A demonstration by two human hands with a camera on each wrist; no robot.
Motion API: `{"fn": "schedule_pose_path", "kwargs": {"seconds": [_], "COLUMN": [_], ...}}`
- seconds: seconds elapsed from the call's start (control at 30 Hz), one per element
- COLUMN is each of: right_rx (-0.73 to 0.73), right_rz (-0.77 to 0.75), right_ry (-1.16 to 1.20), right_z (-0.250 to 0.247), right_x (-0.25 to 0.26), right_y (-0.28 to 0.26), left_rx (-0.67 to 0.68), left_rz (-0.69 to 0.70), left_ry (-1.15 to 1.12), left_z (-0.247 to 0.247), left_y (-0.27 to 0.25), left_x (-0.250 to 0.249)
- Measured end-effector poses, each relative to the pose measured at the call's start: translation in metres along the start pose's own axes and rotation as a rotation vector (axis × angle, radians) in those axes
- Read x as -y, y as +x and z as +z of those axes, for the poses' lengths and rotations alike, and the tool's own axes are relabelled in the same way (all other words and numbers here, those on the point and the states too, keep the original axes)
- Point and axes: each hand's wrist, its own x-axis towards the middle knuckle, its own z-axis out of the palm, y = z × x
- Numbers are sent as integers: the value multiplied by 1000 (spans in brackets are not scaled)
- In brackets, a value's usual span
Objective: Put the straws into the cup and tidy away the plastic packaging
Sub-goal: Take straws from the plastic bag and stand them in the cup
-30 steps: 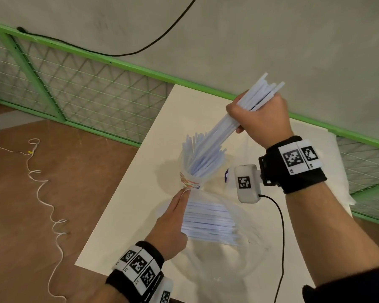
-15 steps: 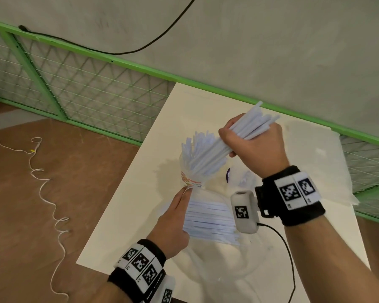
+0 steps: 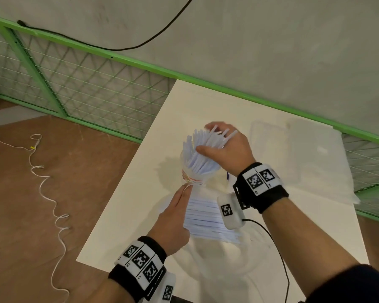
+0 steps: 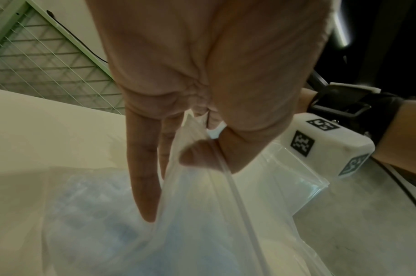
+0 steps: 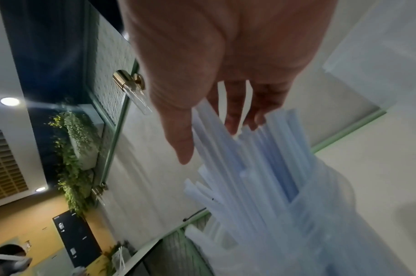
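A clear cup (image 3: 194,176) stands on the white table (image 3: 140,193), packed with pale blue-white straws (image 3: 202,149) that fan out of its mouth. My right hand (image 3: 219,138) hovers over the straw tops with fingers spread and straight; in the right wrist view the straws (image 5: 261,168) pass under and between the fingers of that hand (image 5: 214,130). My left hand (image 3: 177,206) pinches the mouth edge of the clear plastic bag (image 3: 217,270), which still holds a stack of straws (image 3: 206,217). The left wrist view shows my left hand (image 4: 185,149) pinching the bag film (image 4: 202,224).
Flat clear plastic sheeting (image 3: 315,154) lies on the far right of the table. A green mesh fence (image 3: 85,88) runs behind and to the left. A white cord (image 3: 46,186) snakes across the brown floor. The table's left edge is close to the cup.
My right hand lowered the gripped bunch of straws into the cup and opened its fingers over them. The left hand stayed on the bag.
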Motion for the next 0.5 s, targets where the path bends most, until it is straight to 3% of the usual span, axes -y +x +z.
{"fn": "schedule_pose_path", "kwargs": {"seconds": [0.13,0.23,0.33,0.5], "right_rx": [-287,-201,-74,-375], "right_rz": [-241,-342,-314,-146], "right_ry": [40,-188,-239,182], "right_z": [-6,12,30,13], "right_x": [3,1,-10,-10], "right_y": [-16,-35,-39,-15], "left_rx": [2,1,5,6], "left_rz": [7,22,21,22], "left_ry": [7,18,16,9], "left_z": [0,1,0,-1], "left_y": [1,4,4,3], "left_x": [-1,-2,-1,-1]}}
